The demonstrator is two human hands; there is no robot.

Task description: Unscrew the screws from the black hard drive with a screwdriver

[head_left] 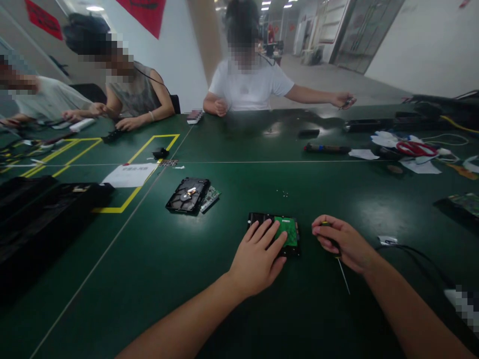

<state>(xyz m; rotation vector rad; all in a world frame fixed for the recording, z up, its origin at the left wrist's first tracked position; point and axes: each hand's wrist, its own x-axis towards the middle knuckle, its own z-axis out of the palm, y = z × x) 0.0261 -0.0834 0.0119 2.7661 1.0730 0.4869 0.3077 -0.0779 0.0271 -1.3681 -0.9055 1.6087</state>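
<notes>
A hard drive point(290, 234) lies flat on the green table with its green circuit board facing up. My left hand point(258, 259) rests on it, fingers spread, covering its left and near parts. To the right of the drive, my right hand point(342, 242) is closed round the handle of a screwdriver point(343, 275); its thin metal shaft points down and towards me, clear of the drive. Beyond the drive lie several tiny screws point(285, 194). Farther left sits a second hard drive point(188, 195), with a loose circuit board point(210, 199) against its right side.
Black trays point(56, 224) stand at the left, near a white paper sheet point(129, 175) and yellow tape lines. A dark cylindrical tool point(327, 149) and a red cable bundle point(416, 148) lie at the far right. A cable point(419, 252) runs beside my right arm. Several people sit opposite.
</notes>
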